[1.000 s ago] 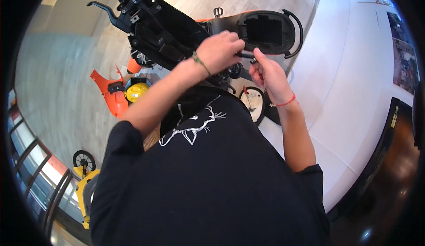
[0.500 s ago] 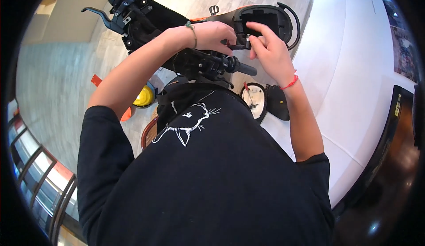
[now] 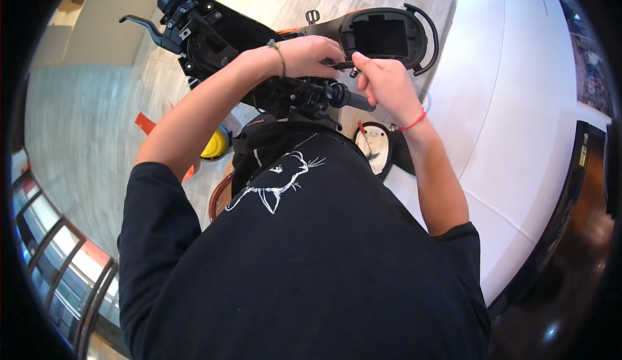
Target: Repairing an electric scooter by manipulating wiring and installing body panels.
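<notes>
A dark bike or scooter stands in front of me, its handlebar (image 3: 207, 33) running from upper left toward the middle. My left hand (image 3: 314, 57) reaches over the handlebar, its bent fingers closed at the near end of a short black rod (image 3: 342, 66). At the rod's other end my right hand (image 3: 391, 84) is curled, with thumb and forefinger pinched there. A small metal piece (image 3: 354, 73) shows just under those fingertips. Below the hands is the right handlebar grip (image 3: 360, 101). Beyond them lies the oblong black compartment (image 3: 346, 26) of the bike's rear part.
A curved black rail (image 3: 435, 42) rounds the compartment's far end. A brake lever (image 3: 139, 22) juts out at upper left. Near my body, a red-handled tool (image 3: 362, 131) lies in a white-lined black shell (image 3: 387, 159). A yellow round object (image 3: 215, 145) and orange-red pieces (image 3: 144, 123) sit at left.
My right hand has turned and dropped slightly; its raised forefinger has folded in to the rod's end. The metal piece now shows lower. My left hand has barely moved.
</notes>
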A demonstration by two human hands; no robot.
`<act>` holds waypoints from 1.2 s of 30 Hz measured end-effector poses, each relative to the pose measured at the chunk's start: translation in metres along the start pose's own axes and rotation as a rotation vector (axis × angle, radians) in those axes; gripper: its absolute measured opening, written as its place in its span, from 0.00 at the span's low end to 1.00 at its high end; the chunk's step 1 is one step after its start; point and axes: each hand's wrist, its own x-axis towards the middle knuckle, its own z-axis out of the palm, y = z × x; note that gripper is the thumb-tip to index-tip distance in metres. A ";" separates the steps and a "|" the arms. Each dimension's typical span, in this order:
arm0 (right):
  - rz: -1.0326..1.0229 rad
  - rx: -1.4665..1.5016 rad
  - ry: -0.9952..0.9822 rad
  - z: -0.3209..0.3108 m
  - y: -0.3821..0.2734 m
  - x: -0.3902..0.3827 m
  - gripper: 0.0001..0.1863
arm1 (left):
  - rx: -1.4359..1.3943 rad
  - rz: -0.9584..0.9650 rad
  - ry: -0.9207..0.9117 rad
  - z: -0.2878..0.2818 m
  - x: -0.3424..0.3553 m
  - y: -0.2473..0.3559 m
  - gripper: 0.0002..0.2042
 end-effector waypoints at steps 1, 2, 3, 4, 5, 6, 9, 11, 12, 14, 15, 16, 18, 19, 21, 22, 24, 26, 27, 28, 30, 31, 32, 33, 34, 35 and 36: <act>0.086 0.205 -0.083 -0.003 -0.001 0.000 0.22 | 0.061 -0.079 -0.045 -0.003 0.003 0.010 0.11; 0.086 0.208 -0.083 -0.005 0.001 0.000 0.22 | 0.122 -0.158 -0.089 -0.004 0.005 0.016 0.11; 0.044 0.188 -0.081 -0.006 0.003 0.001 0.20 | 0.156 -0.146 -0.090 -0.003 0.006 0.011 0.11; 0.000 0.168 -0.077 -0.008 0.003 0.002 0.19 | 0.159 -0.146 -0.092 -0.006 0.008 0.016 0.11; -0.002 0.171 -0.076 -0.009 0.003 0.001 0.19 | 0.136 -0.221 -0.120 -0.010 0.010 0.024 0.10; -0.271 0.011 0.094 -0.009 0.003 -0.002 0.18 | 0.114 -0.297 -0.148 -0.013 0.012 0.028 0.10; -0.600 -0.341 0.237 -0.012 0.001 -0.002 0.15 | 0.027 -0.238 -0.092 -0.003 0.009 0.016 0.10; -0.606 -0.617 0.230 -0.013 0.002 0.002 0.09 | 0.029 -0.257 -0.124 -0.001 0.010 0.021 0.10; -0.605 -0.613 0.234 -0.009 0.004 0.003 0.09 | 0.027 -0.277 -0.150 0.000 0.010 0.022 0.10; -0.434 -0.586 0.275 -0.003 0.005 0.006 0.10 | 0.047 -0.290 -0.158 0.005 0.010 0.017 0.11; -0.435 -0.587 0.274 -0.003 0.005 0.004 0.10 | 0.080 -0.258 -0.103 0.008 0.010 0.016 0.12; -0.491 -0.562 0.310 -0.004 0.006 0.003 0.11 | 0.112 -0.228 -0.049 0.010 0.010 0.017 0.12; -0.548 -0.535 0.343 -0.006 0.010 0.006 0.11 | 0.179 -0.294 -0.142 0.007 0.015 0.017 0.14; -0.679 -0.555 0.349 -0.009 0.015 0.010 0.11 | 0.147 -0.302 -0.090 0.007 0.015 0.017 0.15; -0.809 -0.574 0.357 -0.012 0.020 0.011 0.11 | 0.099 -0.333 -0.054 0.006 0.014 0.017 0.17; -0.638 -0.562 0.314 -0.013 0.018 0.009 0.12 | 0.100 -0.333 -0.054 0.005 0.013 0.017 0.17; -0.468 -0.548 0.272 -0.013 0.019 0.009 0.14 | 0.062 -0.356 -0.071 0.004 0.012 0.017 0.14; -0.225 -0.561 0.203 -0.008 0.023 0.010 0.23 | 0.106 -0.256 -0.073 0.001 0.009 0.010 0.13; -0.225 -0.560 0.203 -0.009 0.023 0.010 0.23 | 0.148 -0.156 -0.075 0.000 0.008 0.008 0.12; -0.110 -0.407 0.105 -0.011 0.024 0.010 0.23 | 0.147 -0.155 -0.075 0.000 0.007 0.009 0.12; 0.116 -0.098 -0.090 -0.014 0.025 0.009 0.25 | 0.020 -0.183 -0.089 -0.001 0.007 0.012 0.09; 0.115 -0.097 -0.092 -0.014 0.023 0.007 0.25 | 0.021 -0.185 -0.089 -0.003 0.007 0.014 0.09; -0.123 -0.200 0.080 -0.014 0.020 0.002 0.22 | 0.055 -0.228 -0.123 -0.006 0.009 0.017 0.09; -0.362 -0.299 0.254 -0.014 0.017 -0.001 0.21 | 0.089 -0.270 -0.157 -0.008 0.009 0.019 0.10; -0.362 -0.299 0.254 -0.015 0.016 -0.001 0.21 | 0.089 -0.271 -0.157 -0.007 0.009 0.016 0.10; -0.524 -0.387 0.252 -0.016 0.015 -0.001 0.21 | 0.066 -0.241 -0.143 -0.005 0.007 0.011 0.10; -0.686 -0.474 0.249 -0.018 0.015 -0.001 0.22 | 0.043 -0.211 -0.130 -0.004 0.006 0.007 0.10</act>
